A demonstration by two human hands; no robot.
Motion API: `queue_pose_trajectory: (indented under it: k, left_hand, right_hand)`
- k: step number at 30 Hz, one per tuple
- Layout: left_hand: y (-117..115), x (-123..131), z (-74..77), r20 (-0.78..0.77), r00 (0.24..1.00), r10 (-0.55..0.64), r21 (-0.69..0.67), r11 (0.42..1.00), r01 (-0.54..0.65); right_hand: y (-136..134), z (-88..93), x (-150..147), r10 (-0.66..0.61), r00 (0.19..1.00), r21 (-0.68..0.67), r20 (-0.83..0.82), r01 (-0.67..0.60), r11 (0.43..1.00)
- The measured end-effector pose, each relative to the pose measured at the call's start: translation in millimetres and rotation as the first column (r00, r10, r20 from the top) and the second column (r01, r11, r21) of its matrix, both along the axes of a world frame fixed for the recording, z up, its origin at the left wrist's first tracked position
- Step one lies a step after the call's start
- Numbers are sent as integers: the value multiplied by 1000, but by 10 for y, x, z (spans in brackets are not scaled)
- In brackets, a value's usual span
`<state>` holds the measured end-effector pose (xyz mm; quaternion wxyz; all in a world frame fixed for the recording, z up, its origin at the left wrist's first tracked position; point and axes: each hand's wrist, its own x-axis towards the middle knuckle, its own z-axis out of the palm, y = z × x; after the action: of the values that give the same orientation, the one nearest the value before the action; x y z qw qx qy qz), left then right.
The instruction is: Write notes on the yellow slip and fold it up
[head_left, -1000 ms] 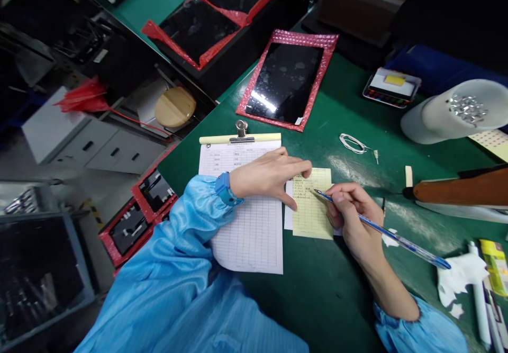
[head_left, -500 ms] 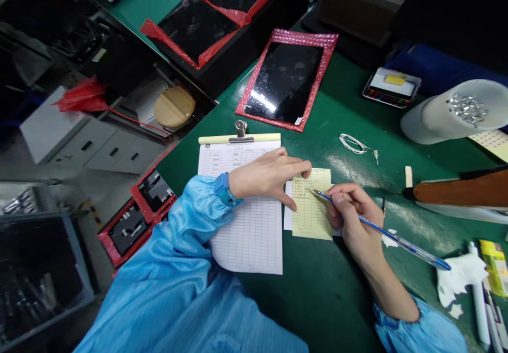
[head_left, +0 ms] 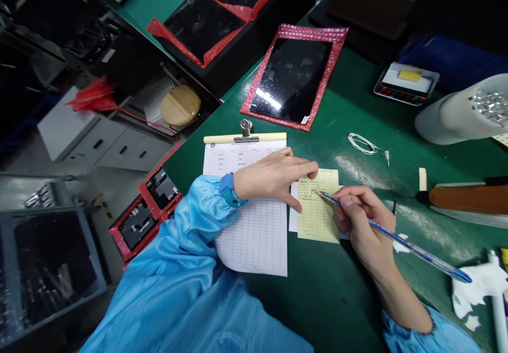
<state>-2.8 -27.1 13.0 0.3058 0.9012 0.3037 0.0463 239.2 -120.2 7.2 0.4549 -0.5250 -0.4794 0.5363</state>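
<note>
My right hand (head_left: 365, 220) is closed round a blue pen (head_left: 415, 251), its tip at the handwriting on a yellow lined slip (head_left: 318, 218). White paper shows from beneath that slip. My left hand (head_left: 273, 178) lies across a white printed form (head_left: 254, 242), thumb and fingers spread, with the fingertips at the slip's upper left edge. A metal bulldog clip (head_left: 246, 128) grips the top of the form, at a pale yellow strip.
Beyond the form lies a black screen panel (head_left: 296, 80) on pink bubble wrap. A coiled white cable (head_left: 362, 144), a white cup (head_left: 456, 117) of metal parts, a brown-handled tool (head_left: 470, 198) and torn white paper (head_left: 476, 287) lie to the right. A round stool (head_left: 180, 105) stands left.
The whole view has shifted slightly, so things on the table appear a little further right. Both hands keep nearly the same pose on the papers, and the pen tip stays at the writing.
</note>
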Motion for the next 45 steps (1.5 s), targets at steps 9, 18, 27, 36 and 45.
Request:
queue_pose_trajectory:
  k: [9, 18, 27, 36, 45]
  left_hand:
    - [-11, -1, 11, 5, 1000, -9, -8, 1000, 9]
    - [-22, -5, -4, 29, 999, -20, 5, 1000, 20]
    - [-23, -7, -10, 29, 999, -25, 14, 1000, 25]
    - [-17, -11, -32, 41, 999, -14, 8, 1000, 14]
    - [-18, -3, -19, 31, 999, -8, 4, 1000, 7]
  right_hand:
    - [-16, 4, 33, 4, 1000, -17, 25, -3, 1000]
    - [-32, 7, 35, 8, 1000, -22, 24, -7, 1000]
    - [-28, 3, 32, 4, 999, -10, 39, -4, 1000]
    - [-35, -7, 40, 2, 999, -13, 39, -2, 1000]
    - [-32, -6, 44, 15, 999, -12, 36, -14, 1000]
